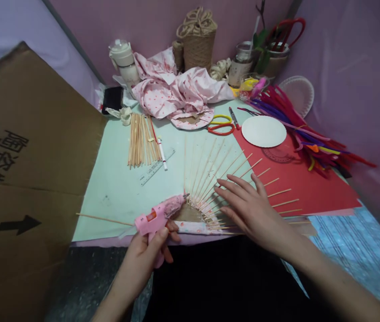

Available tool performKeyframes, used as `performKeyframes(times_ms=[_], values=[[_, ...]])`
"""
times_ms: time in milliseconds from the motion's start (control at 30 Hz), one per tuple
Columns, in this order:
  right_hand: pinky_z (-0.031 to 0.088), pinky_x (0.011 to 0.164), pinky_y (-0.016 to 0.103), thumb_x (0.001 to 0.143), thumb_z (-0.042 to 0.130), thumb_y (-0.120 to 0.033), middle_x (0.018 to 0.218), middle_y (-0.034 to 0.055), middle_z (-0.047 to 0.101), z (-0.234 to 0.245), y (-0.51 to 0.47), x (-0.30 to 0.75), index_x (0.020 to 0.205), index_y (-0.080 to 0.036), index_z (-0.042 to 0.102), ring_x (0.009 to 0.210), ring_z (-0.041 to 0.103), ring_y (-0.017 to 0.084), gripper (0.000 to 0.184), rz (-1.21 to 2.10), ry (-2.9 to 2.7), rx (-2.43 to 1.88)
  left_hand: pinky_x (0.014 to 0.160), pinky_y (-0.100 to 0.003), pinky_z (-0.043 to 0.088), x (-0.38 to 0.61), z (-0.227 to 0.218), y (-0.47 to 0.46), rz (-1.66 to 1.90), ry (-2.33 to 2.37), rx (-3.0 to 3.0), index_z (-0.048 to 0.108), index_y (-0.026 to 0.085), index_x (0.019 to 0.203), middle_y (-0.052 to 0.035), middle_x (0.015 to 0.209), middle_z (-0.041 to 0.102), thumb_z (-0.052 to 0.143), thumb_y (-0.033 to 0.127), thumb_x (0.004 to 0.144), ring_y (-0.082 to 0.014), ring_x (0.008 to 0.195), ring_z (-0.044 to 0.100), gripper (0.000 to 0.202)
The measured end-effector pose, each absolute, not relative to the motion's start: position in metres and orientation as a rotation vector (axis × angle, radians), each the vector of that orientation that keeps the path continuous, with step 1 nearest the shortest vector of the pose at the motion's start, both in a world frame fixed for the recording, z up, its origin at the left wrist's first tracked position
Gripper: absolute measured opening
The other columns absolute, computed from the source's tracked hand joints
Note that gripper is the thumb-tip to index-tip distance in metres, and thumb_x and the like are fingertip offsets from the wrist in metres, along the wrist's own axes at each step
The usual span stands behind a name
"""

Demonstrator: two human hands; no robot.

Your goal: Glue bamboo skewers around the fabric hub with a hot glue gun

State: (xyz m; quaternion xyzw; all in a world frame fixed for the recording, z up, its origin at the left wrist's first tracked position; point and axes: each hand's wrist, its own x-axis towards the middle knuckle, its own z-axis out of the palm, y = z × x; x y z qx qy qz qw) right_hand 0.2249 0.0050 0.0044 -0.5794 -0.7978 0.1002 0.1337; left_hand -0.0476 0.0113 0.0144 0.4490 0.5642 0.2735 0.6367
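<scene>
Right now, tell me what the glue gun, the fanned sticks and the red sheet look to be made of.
The glue gun: pink moulded plastic, smooth and faintly glossy; the nozzle tip looks metal.
The fanned sticks: pale, matt, thin and straight, probably bamboo or wood.
The red sheet: flat, matt, crisp straight edges, likely card or stiff paper.

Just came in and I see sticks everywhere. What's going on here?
The person's left hand grips a pink glue gun, its nozzle at the hub of a fan of wooden sticks spread over the mint mat and red paper. The right hand lies flat and open on the sticks. A loose bundle of sticks, a ruler, scissors and pipe cleaners lie farther back.
</scene>
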Motion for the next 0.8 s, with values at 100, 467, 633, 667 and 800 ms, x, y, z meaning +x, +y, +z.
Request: performKeyframes(times_ms=[100, 467, 633, 667, 800], values=[[0.016, 0.113, 0.067, 0.101, 0.043, -0.033, 0.142, 0.0090, 0.059, 0.000, 0.004, 0.223, 0.130, -0.020, 0.059, 0.136, 0.043, 0.034, 0.036, 0.323, -2.310, -1.665, 0.045, -0.024, 0.040, -0.056, 0.022, 0.016, 0.511, 1.403, 1.102, 0.074, 0.014, 0.087, -0.0105, 0.078, 0.073, 0.065, 0.062, 0.077, -0.0153, 0.050, 0.057, 0.050], [0.018, 0.114, 0.063, 0.102, 0.039, -0.042, 0.139, 0.0061, 0.061, -0.012, 0.004, 0.220, 0.127, -0.024, 0.059, 0.135, 0.044, 0.030, 0.037, 0.344, -2.288, -1.615, 0.062, -0.028, 0.049, -0.061, 0.031, 0.027, 0.199, 1.441, 1.436, 0.067, 0.016, 0.117, -0.0044, 0.082, 0.071, 0.049, 0.059, 0.090, -0.0154, 0.059, 0.058, 0.053], [0.020, 0.113, 0.063, 0.102, 0.037, -0.044, 0.139, 0.0069, 0.061, -0.014, 0.003, 0.221, 0.126, -0.023, 0.060, 0.134, 0.045, 0.031, 0.039, 0.355, -2.286, -1.602, 0.056, -0.027, 0.049, -0.053, 0.036, 0.030, 0.201, 1.427, 1.476, 0.065, 0.019, 0.123, -0.0027, 0.079, 0.070, 0.051, 0.055, 0.090, -0.0155, 0.057, 0.058, 0.050], [0.020, 0.113, 0.064, 0.102, 0.037, -0.044, 0.139, 0.0068, 0.061, -0.014, 0.003, 0.221, 0.126, -0.023, 0.060, 0.135, 0.045, 0.031, 0.039, 0.362, -2.286, -1.598, 0.056, -0.027, 0.050, -0.052, 0.037, 0.030, 0.211, 1.425, 1.491, 0.065, 0.020, 0.123, -0.0030, 0.081, 0.071, 0.051, 0.055, 0.090, -0.0158, 0.057, 0.058, 0.050], [0.019, 0.112, 0.064, 0.102, 0.038, -0.044, 0.138, 0.0075, 0.062, -0.013, 0.002, 0.221, 0.126, -0.022, 0.060, 0.134, 0.045, 0.031, 0.039, 0.358, -2.277, -1.587, 0.057, -0.029, 0.053, -0.053, 0.042, 0.028, 0.323, 1.490, 1.565, 0.066, 0.020, 0.123, -0.0058, 0.087, 0.073, 0.052, 0.055, 0.089, -0.0207, 0.068, 0.064, 0.051]])
